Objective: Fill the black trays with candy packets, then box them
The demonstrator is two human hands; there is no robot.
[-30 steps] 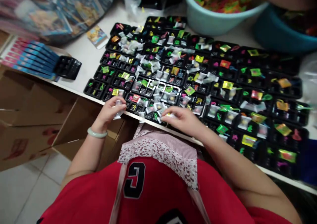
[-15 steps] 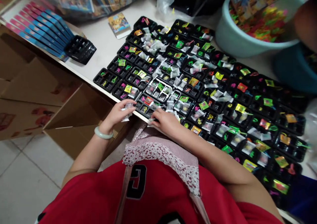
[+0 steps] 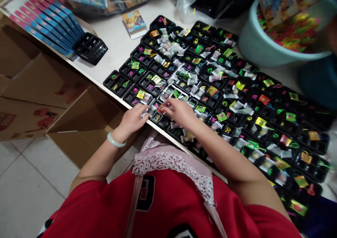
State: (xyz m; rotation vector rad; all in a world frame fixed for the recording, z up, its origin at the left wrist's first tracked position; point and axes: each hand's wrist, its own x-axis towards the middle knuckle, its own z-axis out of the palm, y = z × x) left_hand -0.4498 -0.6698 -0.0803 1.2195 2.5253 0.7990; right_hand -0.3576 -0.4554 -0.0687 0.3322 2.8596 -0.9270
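My left hand (image 3: 135, 119), a pale bangle on its wrist, is at the table's front edge. Its closed fingers pinch a small clear-and-white wrapped packet (image 3: 145, 113). My right hand (image 3: 179, 111) reaches over a black compartment tray (image 3: 163, 123) in the front row, its fingers bent together at a small red packet (image 3: 161, 108). Yellow and pink plastic bits lie in that tray's compartments. To the left, a neighbouring tray (image 3: 129, 98) holds a yellow packet (image 3: 140, 94) and a clear one. The right fingertips are partly hidden.
Many similar filled trays cover the table to the right and behind. Stacked empty black trays (image 3: 91, 49) stand by blue-and-pink boxes (image 3: 50, 22) at left. A pale green tub (image 3: 279, 53) of colourful bits stands back right. Open cardboard boxes (image 3: 79, 115) sit below the edge.
My right hand has moved up and forward from the front edge onto the tray, at the red packet. My left hand has shifted slightly right, still with the clear packet. The view has shifted a little.
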